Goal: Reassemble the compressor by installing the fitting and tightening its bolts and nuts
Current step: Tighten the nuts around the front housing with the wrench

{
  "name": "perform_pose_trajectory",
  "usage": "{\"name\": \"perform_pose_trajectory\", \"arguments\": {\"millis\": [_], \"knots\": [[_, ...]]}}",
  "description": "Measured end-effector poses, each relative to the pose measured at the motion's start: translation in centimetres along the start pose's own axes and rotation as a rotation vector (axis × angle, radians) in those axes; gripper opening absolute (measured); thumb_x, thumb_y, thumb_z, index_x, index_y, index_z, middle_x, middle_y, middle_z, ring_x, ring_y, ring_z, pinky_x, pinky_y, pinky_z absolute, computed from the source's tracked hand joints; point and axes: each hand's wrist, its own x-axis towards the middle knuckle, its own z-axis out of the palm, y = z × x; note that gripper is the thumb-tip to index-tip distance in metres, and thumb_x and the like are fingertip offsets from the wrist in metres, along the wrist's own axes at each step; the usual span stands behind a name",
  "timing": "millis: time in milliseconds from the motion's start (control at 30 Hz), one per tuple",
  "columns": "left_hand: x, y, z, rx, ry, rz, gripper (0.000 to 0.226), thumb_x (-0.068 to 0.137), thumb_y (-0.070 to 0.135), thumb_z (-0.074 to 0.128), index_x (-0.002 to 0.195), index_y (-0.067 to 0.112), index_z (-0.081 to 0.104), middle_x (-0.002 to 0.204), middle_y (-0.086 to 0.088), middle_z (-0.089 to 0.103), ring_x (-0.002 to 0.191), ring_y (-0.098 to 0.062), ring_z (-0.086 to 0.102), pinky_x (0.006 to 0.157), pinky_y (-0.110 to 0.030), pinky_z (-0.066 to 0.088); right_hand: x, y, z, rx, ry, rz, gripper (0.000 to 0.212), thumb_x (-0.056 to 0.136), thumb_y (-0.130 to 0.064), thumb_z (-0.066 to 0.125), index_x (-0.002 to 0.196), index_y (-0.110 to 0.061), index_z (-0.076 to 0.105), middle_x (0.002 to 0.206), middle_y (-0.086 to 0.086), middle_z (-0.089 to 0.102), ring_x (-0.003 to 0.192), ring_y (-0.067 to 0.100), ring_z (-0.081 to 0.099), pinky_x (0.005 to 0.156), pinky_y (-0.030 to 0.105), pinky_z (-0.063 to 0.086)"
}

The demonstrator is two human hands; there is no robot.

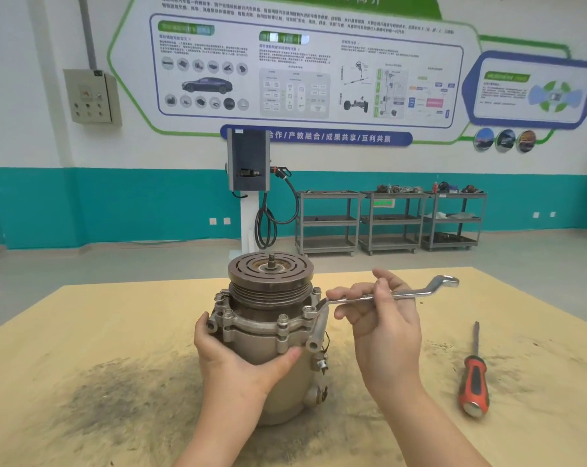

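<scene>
The compressor [268,335] stands upright on the yellow table [100,332], its grooved brown pulley [271,274] on top. Several bolts [283,320] ring the silver flange below the pulley. My left hand [231,352] grips the housing from the front left, thumb across the body. My right hand [379,315] holds the shaft of a silver ring wrench [416,293]. The wrench's near end sits on a bolt at the flange's right side [310,311]; its far ring end points right.
A red and black screwdriver [474,375] lies on the table to the right. Dark grime stains the tabletop around the compressor. Beyond the table are a charging post [250,183] and three grey shelf carts [389,220] along the wall.
</scene>
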Motion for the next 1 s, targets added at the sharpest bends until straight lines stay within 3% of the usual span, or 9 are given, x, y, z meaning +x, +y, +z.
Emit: {"name": "perform_pose_trajectory", "arguments": {"millis": [133,233,333,400,500,600,733,800,1000], "knots": [[0.7,0.0,-1.3,0.041,-0.094,0.031,0.144,0.039,0.027,0.098,0.146,0.038,0.002,0.146,-0.004,0.027,0.136,-0.021,0.033,0.116,-0.039,0.027,-2.1,1.4,0.5,-0.434,-0.264,-0.613,0.015,0.104,-0.028,0.039,0.112,-0.016,0.042,0.079,0.002,0.068,0.078,0.024,0.070,0.072,0.037,0.056],[1.2,0.2,-2.1,0.035,-0.154,0.007,0.153,0.031,0.036,0.100,0.148,0.037,0.002,0.150,-0.010,0.030,0.137,-0.024,0.036,0.115,-0.048,0.030,-3.0,1.6,0.9,-0.576,-0.405,-0.732,0.019,0.101,-0.027,0.050,0.110,-0.011,0.054,0.090,0.007,0.068,0.086,0.015,0.068,0.079,0.030,0.055],[1.5,0.1,-2.0,0.032,-0.132,-0.008,0.151,0.021,0.057,0.089,0.148,0.025,0.014,0.139,-0.005,0.037,0.126,-0.019,0.043,0.106,-0.035,0.039,-3.4,1.8,1.3,-0.676,-0.491,-0.883,0.019,0.090,-0.022,0.068,0.095,-0.004,0.064,0.091,0.010,0.072,0.091,0.019,0.069,0.078,0.036,0.057],[1.6,-0.2,-1.8,0.005,-0.111,-0.030,0.139,0.020,0.059,0.073,0.144,0.022,0.023,0.127,0.005,0.039,0.119,-0.014,0.043,0.094,-0.022,0.039,-3.2,1.6,1.5,-0.687,-0.530,-0.934,0.019,0.091,-0.022,0.068,0.094,-0.004,0.063,0.093,0.013,0.072,0.094,0.022,0.069,0.078,0.038,0.057],[1.3,-0.2,-1.9,0.014,-0.083,0.008,0.127,0.020,0.060,0.082,0.130,0.037,0.023,0.130,0.005,0.040,0.119,-0.015,0.046,0.098,-0.031,0.040,-3.1,0.2,1.7,-0.568,-0.487,-0.825,0.022,0.102,-0.026,0.050,0.105,-0.009,0.062,0.101,0.011,0.070,0.095,0.023,0.067,0.081,0.037,0.054],[1.0,0.2,-2.0,0.019,-0.099,0.037,0.124,0.025,0.052,0.095,0.124,0.042,0.021,0.131,0.009,0.039,0.121,-0.014,0.045,0.103,-0.037,0.041,-2.6,-1.0,2.0,-0.400,-0.261,-0.563,0.021,0.105,-0.027,0.033,0.116,-0.029,0.051,0.088,0.008,0.070,0.078,0.023,0.067,0.070,0.032,0.053],[1.3,-0.2,-2.0,0.022,-0.085,0.042,0.127,0.018,0.058,0.092,0.123,0.039,0.023,0.125,0.014,0.040,0.118,-0.014,0.046,0.098,-0.033,0.041,-1.4,-0.7,1.3,-0.196,-0.043,-0.240,0.025,0.105,-0.009,0.030,0.125,-0.020,0.036,0.086,0.014,0.069,0.073,0.030,0.070,0.061,0.027,0.054],[1.4,-0.2,-2.1,-0.004,-0.099,0.036,0.123,0.022,0.055,0.093,0.122,0.041,0.023,0.120,0.021,0.039,0.117,-0.013,0.047,0.096,-0.032,0.040,-1.0,-0.7,1.1,-0.161,-0.022,-0.195,0.029,0.103,-0.007,0.032,0.129,-0.021,0.034,0.086,0.014,0.070,0.074,0.032,0.071,0.061,0.027,0.056],[1.3,0.5,-2.3,0.006,-0.118,0.020,0.121,0.018,0.065,0.081,0.122,0.038,0.023,0.126,0.011,0.039,0.117,-0.013,0.045,0.095,-0.030,0.038,0.3,-0.7,0.4,0.049,0.030,0.041,0.022,0.104,-0.001,0.029,0.114,-0.016,0.042,0.066,0.012,0.066,0.065,0.031,0.069,0.050,0.028,0.053]]}}
